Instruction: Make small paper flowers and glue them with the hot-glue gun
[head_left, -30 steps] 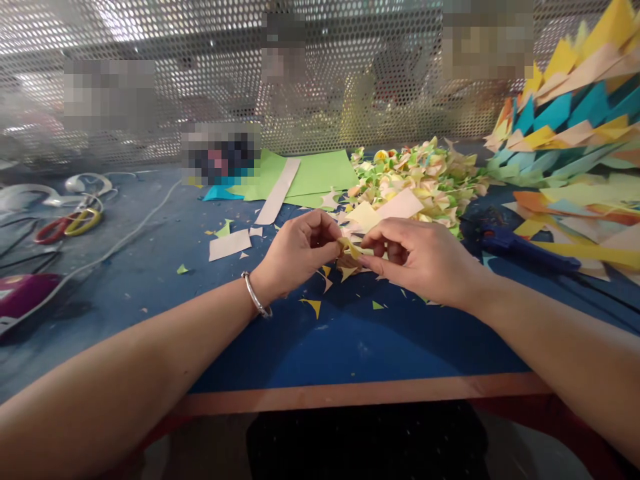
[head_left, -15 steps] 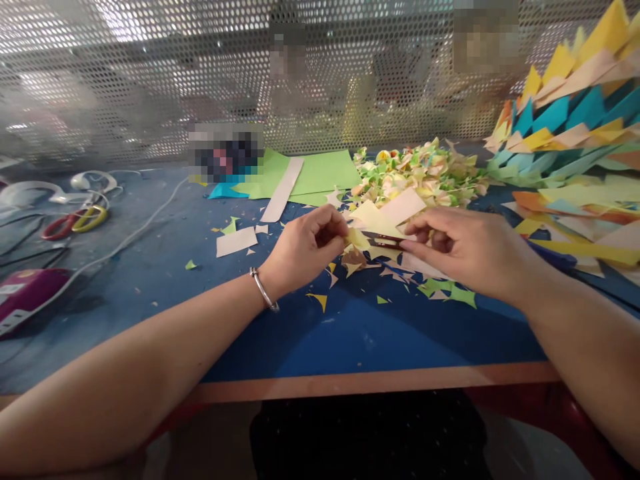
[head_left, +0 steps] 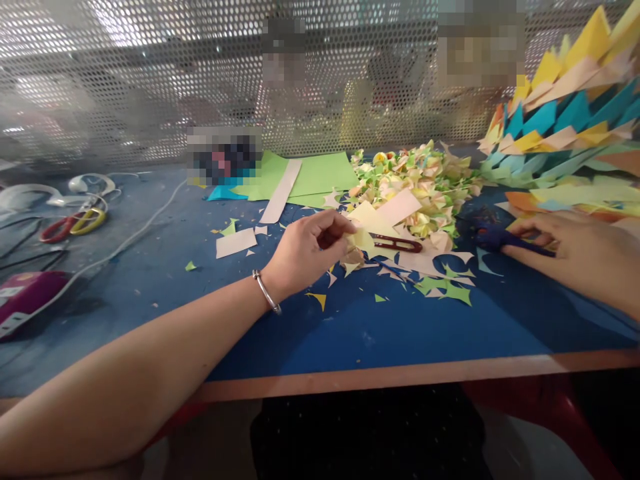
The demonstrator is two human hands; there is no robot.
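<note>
My left hand [head_left: 316, 250], with a silver bangle at the wrist, pinches a small pale yellow paper piece [head_left: 361, 237] above the scraps. At the right, my right hand [head_left: 575, 257] is closed around a dark blue glue gun [head_left: 500, 239], its nozzle end pointing left. Between the hands, reddish-brown tweezers [head_left: 407, 245] lie on the paper scraps, touched by neither hand. Behind them, pale paper strips [head_left: 400, 207] rest against a heap of small curled paper pieces [head_left: 420, 177].
Green sheets [head_left: 320, 173] and a white strip [head_left: 283, 192] lie at the back. A layered folded-paper piece [head_left: 565, 113] stands back right. Scissors [head_left: 90, 220], a white cord and a purple power strip [head_left: 35, 297] are left. A perforated metal screen [head_left: 165, 100] closes off the back.
My right hand has let go of the tweezers, moved right and taken hold of the glue gun. My left hand stays nearly in place with the yellow paper.
</note>
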